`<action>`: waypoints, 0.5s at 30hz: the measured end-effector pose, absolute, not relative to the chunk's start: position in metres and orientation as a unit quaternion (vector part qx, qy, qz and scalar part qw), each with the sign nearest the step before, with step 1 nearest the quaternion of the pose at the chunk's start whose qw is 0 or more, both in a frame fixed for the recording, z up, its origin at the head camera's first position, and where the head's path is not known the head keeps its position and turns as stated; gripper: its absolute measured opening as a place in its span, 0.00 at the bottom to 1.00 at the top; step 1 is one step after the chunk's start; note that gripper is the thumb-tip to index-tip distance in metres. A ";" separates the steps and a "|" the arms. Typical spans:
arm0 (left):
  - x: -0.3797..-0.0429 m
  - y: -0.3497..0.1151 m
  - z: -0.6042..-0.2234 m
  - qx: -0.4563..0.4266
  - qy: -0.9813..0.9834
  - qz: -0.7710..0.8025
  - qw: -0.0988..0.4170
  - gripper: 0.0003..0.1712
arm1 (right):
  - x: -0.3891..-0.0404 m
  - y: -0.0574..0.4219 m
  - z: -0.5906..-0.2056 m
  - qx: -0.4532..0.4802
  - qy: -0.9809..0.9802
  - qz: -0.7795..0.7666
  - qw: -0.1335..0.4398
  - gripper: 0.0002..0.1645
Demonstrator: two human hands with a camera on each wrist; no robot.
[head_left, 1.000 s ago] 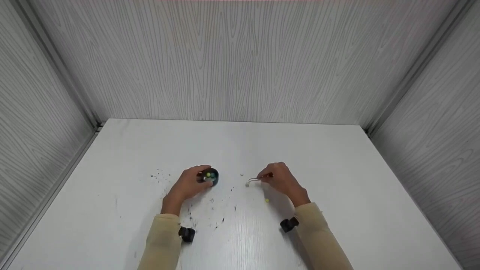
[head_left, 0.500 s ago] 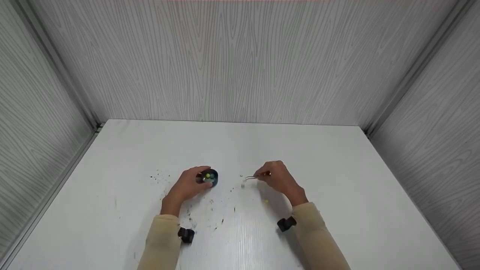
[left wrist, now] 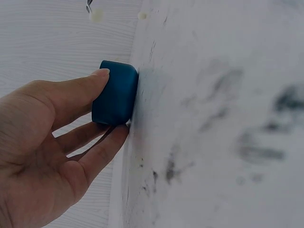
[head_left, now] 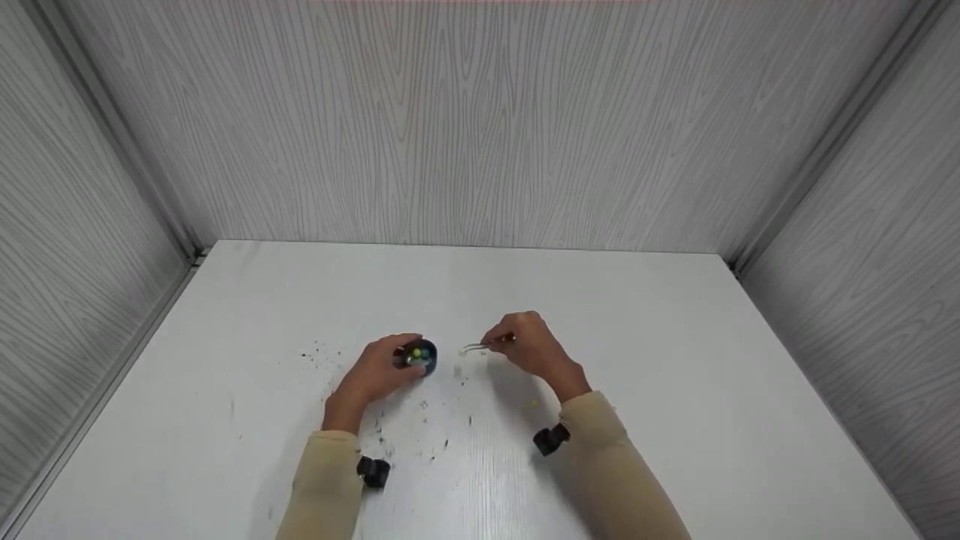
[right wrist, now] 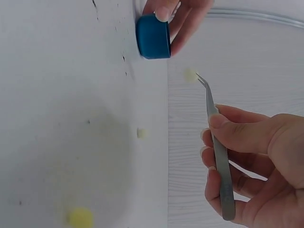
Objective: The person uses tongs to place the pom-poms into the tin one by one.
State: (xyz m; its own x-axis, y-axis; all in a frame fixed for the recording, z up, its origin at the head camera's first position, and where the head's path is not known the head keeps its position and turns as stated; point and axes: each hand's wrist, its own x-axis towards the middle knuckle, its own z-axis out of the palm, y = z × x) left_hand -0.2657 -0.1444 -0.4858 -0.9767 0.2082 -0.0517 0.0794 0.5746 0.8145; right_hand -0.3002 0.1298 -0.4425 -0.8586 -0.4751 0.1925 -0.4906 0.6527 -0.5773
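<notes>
My left hand (head_left: 379, 366) holds a small blue cup (left wrist: 116, 94) upright on the table, thumb on one side and fingers on the other. In the head view several yellow-green and bluish balls (head_left: 418, 352) show inside it. My right hand (head_left: 531, 346) pinches bent-tip metal tweezers (right wrist: 221, 166) between thumb and fingers. At the tweezer tips is a pale yellowish ball (right wrist: 190, 74), raised above the table, just right of the cup and apart from it. Another pale piece (right wrist: 142, 133) lies on the table beneath.
A yellow ball (right wrist: 80, 218) lies on the white table (head_left: 645, 315) near my right forearm. Dark specks and smudges (head_left: 380, 435) mark the surface around my left hand. Grey wood-grain panels (head_left: 465, 135) enclose the back and sides.
My right hand has lifted and moved left toward the cup, carrying the pale ball in the tweezers. My left hand and the cup have stayed in place.
</notes>
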 end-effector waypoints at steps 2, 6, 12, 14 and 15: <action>-0.266 -0.145 -0.486 0.082 0.885 0.454 0.070 0.33 | -0.301 0.122 -0.444 0.266 -0.907 0.325 0.009 0.09; -0.264 -0.145 -0.485 0.091 0.888 0.447 0.061 0.33 | -0.303 0.107 -0.448 0.279 -0.903 0.327 0.012 0.08; -0.263 -0.144 -0.485 0.093 0.894 0.435 0.052 0.33 | -0.305 0.088 -0.454 0.276 -0.909 0.312 0.010 0.10; -0.263 -0.144 -0.485 0.092 0.894 0.435 0.052 0.32 | -0.306 0.083 -0.455 0.269 -0.912 0.311 0.005 0.10; -0.264 -0.143 -0.485 0.093 0.895 0.434 0.052 0.32 | -0.306 0.082 -0.456 0.265 -0.913 0.311 0.003 0.10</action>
State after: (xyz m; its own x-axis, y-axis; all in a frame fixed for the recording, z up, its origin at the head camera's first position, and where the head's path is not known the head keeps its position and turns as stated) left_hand -0.2635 -0.1435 -0.4851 -0.9774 0.2112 -0.0124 0.1209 0.6058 0.7864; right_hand -0.3057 0.0820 -0.4560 -0.8596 -0.4816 0.1707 -0.4857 0.6666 -0.5654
